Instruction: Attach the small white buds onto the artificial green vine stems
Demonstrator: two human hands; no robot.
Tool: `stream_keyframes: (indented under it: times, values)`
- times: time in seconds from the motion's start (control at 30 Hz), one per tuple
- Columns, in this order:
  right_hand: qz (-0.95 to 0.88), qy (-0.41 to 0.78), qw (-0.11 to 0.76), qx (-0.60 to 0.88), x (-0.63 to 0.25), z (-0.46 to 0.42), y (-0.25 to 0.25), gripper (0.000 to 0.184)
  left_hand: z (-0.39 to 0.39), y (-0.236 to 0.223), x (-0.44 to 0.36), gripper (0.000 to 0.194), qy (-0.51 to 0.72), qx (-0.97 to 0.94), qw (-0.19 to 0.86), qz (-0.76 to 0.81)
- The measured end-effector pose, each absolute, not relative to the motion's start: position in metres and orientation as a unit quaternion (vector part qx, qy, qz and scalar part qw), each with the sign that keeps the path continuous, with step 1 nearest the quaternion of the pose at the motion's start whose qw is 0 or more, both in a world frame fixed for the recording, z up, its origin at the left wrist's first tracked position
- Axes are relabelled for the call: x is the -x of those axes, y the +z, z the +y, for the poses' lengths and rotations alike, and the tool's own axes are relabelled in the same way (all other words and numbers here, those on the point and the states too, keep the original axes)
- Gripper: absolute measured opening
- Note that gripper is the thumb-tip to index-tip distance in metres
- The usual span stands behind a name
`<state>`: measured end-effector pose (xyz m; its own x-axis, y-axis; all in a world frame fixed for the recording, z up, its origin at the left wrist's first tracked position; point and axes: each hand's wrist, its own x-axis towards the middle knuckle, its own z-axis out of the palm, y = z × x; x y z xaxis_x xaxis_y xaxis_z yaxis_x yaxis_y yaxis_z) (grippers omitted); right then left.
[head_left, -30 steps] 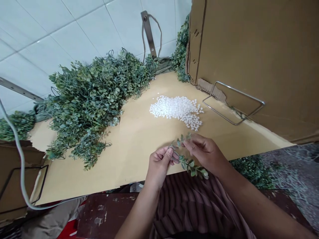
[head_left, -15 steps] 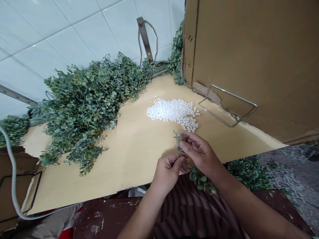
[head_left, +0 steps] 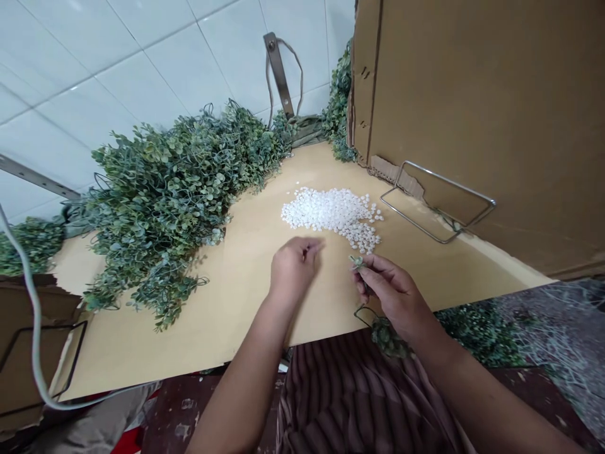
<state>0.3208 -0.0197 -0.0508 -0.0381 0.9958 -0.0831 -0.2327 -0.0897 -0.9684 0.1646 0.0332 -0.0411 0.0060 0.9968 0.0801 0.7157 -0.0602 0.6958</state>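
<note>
My right hand (head_left: 394,287) pinches an artificial leaf sprig (head_left: 358,261) between thumb and fingers. Its thin stem loops below the hand, and more of its leaves (head_left: 390,337) hang under the palm. My left hand (head_left: 293,265) is over the tabletop, fingers drawn together and slightly blurred; whether anything small is in them cannot be made out. Just beyond both hands lies a spread pile of small white plastic pieces (head_left: 331,208), with loose ones at its right edge.
A large heap of artificial greenery (head_left: 170,195) covers the left part of the tan board (head_left: 236,302). A cardboard box (head_left: 472,94) stands at right, with a metal wire frame (head_left: 442,202) before it. A white cable (head_left: 34,334) runs down the left side. More greenery (head_left: 477,334) lies below right.
My left hand has let go of the sprig's stem and moved left and up toward the white pieces. My right hand, still holding the sprig, has shifted slightly right.
</note>
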Motion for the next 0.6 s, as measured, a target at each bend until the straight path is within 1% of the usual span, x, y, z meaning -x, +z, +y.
stream_keyframes:
  times: [0.07,0.13,0.23,0.3,0.33,0.4,0.47,0.53,0.57,0.6]
  values:
    - [-0.420,0.577,0.527,0.462,-0.320,-0.021,-0.053,0.033,0.055,-0.045,-0.172,0.019,0.256,-0.686,0.178,0.657]
    - [-0.426,0.574,0.519,0.469,-0.319,-0.022,-0.055,0.037,0.070,-0.051,-0.179,0.020,0.225,-0.701,0.140,0.662]
    - [-0.437,0.572,0.504,0.477,-0.321,-0.023,-0.059,0.040,0.081,-0.058,-0.183,0.022,0.201,-0.708,0.122,0.665]
    - [-0.436,0.577,0.499,0.478,-0.323,-0.022,-0.061,0.041,0.083,-0.060,-0.181,0.021,0.222,-0.704,0.135,0.661]
    - [-0.432,0.581,0.499,0.477,-0.323,-0.022,-0.062,0.042,0.082,-0.061,-0.180,0.019,0.248,-0.694,0.156,0.658]
    - [-0.423,0.589,0.498,0.475,-0.322,-0.021,-0.064,0.043,0.077,-0.060,-0.176,0.015,0.322,-0.646,0.245,0.647]
    - [-0.416,0.596,0.499,0.472,-0.321,-0.020,-0.066,0.044,0.067,-0.057,-0.174,0.011,0.399,-0.560,0.380,0.619]
    - [-0.413,0.595,0.503,0.471,-0.318,-0.018,-0.068,0.044,0.052,-0.052,-0.173,0.004,0.443,-0.472,0.507,0.568]
    - [-0.416,0.591,0.506,0.471,-0.317,-0.018,-0.068,0.043,0.044,-0.050,-0.173,0.004,0.453,-0.439,0.553,0.544]
    - [-0.424,0.583,0.509,0.470,-0.316,-0.017,-0.068,0.041,0.036,-0.048,-0.173,0.010,0.460,-0.409,0.586,0.527]
